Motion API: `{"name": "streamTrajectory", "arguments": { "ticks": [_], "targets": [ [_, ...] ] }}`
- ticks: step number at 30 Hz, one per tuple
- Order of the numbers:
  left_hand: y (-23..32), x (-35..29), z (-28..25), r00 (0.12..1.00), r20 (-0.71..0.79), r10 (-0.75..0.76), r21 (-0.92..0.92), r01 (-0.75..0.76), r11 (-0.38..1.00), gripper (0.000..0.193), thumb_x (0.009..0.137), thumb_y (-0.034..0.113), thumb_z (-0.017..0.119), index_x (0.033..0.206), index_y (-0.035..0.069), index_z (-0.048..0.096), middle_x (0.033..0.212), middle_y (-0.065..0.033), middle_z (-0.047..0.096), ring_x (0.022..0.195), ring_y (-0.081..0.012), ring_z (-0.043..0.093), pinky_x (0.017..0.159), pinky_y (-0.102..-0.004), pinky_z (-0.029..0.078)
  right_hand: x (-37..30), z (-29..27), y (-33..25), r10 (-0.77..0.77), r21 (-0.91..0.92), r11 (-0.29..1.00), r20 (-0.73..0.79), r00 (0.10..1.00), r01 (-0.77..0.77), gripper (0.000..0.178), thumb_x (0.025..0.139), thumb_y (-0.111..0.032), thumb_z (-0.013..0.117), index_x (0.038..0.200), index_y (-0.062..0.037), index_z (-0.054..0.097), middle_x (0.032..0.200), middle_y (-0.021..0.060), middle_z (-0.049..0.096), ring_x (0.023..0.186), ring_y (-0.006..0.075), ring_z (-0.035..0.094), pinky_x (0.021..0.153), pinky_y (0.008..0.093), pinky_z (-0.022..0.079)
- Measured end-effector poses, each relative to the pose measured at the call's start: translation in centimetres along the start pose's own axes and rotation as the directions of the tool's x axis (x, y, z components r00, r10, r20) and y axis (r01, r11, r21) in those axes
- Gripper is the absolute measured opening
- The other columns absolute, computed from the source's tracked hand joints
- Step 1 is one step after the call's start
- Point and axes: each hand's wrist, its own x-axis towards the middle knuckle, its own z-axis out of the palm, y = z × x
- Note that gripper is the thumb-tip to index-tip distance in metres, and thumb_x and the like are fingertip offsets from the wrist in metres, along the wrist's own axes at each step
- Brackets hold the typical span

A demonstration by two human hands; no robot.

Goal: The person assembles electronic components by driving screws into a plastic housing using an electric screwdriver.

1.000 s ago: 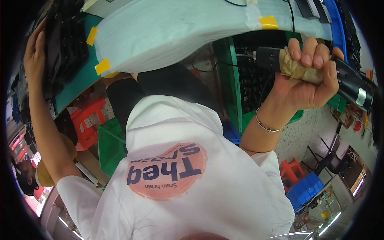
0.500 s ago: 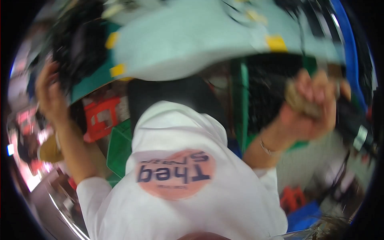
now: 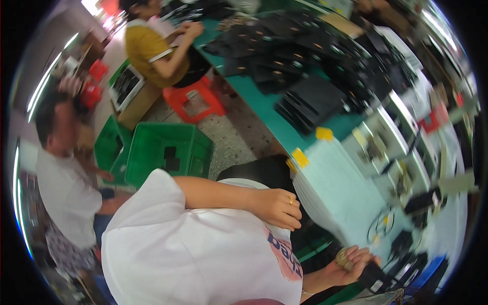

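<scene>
My left hand (image 3: 278, 208) is in front of my white shirt, with a gold-coloured ring on one finger. Its fingers curl inward together; the palm side is hidden. At the lower right, my right hand (image 3: 351, 270) has its fingers closed around a small tan-brown roundish object (image 3: 344, 258), whose kind I cannot make out. Beside that hand is a black item with a white label (image 3: 375, 283). The pale cloth-covered tabletop (image 3: 338, 185) lies just beyond both hands, with yellow tape (image 3: 300, 158) on its edge.
Piles of flat black pieces (image 3: 284, 46) cover the green table (image 3: 264, 109). White bins (image 3: 378, 132) stand at the right. Leftward are a green crate (image 3: 198, 152), a red stool (image 3: 195, 101), a seated person in mustard (image 3: 147, 48) and another person in white (image 3: 66, 193).
My view has swung left, bringing the crates and two people into clear sight. My left hand has come in from the far left to my front, its fingers now curled. The right still grips the tan-brown object.
</scene>
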Motion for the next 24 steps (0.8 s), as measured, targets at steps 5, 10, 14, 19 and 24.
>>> {"name": "streamTrajectory", "arguments": {
  "ticks": [5, 10, 14, 19, 24],
  "targets": [
    [-1.2, -0.5, -0.2, 0.993, -0.119, -0.017, 0.035, 0.022, 0.999, 0.012, 0.084, 0.011, 0.067, 0.095, 0.006, 0.064, 0.089, -0.0029, 0.06, 0.073, -0.0195, 0.057, 0.06, -0.0317, 0.044, 1.5, 2.9, 2.9, 0.092, -0.066, 0.994, 0.005, 0.996, -0.091, 0.037, 0.087, -0.011, 0.056, 0.122, -0.0056, 0.044, 0.07, -0.0018, 0.035, 0.065, 0.0089, 0.035, 0.057, 0.0236, 0.034],
    [-1.8, -1.6, -3.5, 0.987, -0.161, 0.015, 0.164, 0.012, 0.986, 0.02, 0.084, 0.008, 0.064, 0.104, 0.005, 0.066, 0.098, -0.0057, 0.063, 0.08, -0.0226, 0.061, 0.069, -0.0338, 0.048, 3.1, 4.1, 4.6, 0.075, -0.05, 0.996, 0.034, 0.997, -0.073, 0.037, 0.085, -0.011, 0.06, 0.119, -0.0058, 0.046, 0.069, -0.0015, 0.036, 0.063, 0.0081, 0.036, 0.054, 0.0224, 0.035],
    [-3.1, -0.7, -10.0, 0.924, -0.381, 0.013, 0.515, 0.201, 0.833, 0.027, 0.078, 0.01, 0.071, 0.104, 0.015, 0.065, 0.097, -0.0008, 0.062, 0.088, -0.0193, 0.062, 0.077, -0.034, 0.048, 3.2, 4.1, 5.1, 0.102, -0.032, 0.994, 0.008, 0.995, -0.102, 0.035, 0.083, -0.011, 0.059, 0.116, -0.0063, 0.048, 0.068, -0.0017, 0.036, 0.062, 0.0072, 0.036, 0.053, 0.0216, 0.035],
    [-6.5, -0.9, -17.8, 0.651, -0.759, 0.012, 0.451, 0.513, 0.73, 0.039, 0.071, 0.006, 0.079, 0.107, 0.011, 0.064, 0.103, -0.0059, 0.061, 0.095, -0.0257, 0.059, 0.08, -0.0368, 0.047, 3.4, 6.1, 4.9, 0.094, -0.045, 0.995, 0.049, 0.994, -0.092, 0.032, 0.085, -0.012, 0.059, 0.115, -0.0079, 0.049, 0.069, -0.0019, 0.037, 0.062, 0.007, 0.036, 0.053, 0.0221, 0.034],
    [-4.2, 1.8, -14.5, 0.8, -0.59, 0.11, 0.433, 0.198, 0.88, 0.032, 0.078, 0.008, 0.074, 0.107, 0.013, 0.062, 0.102, -0.0042, 0.063, 0.089, -0.0224, 0.063, 0.075, -0.0352, 0.047, 3.0, 7.4, 4.2, 0.145, -0.004, 0.989, 0.016, 0.989, -0.145, 0.027, 0.089, -0.011, 0.055, 0.115, -0.0089, 0.047, 0.071, -0.0024, 0.034, 0.063, 0.0076, 0.034, 0.057, 0.0225, 0.033]
  ]
}}
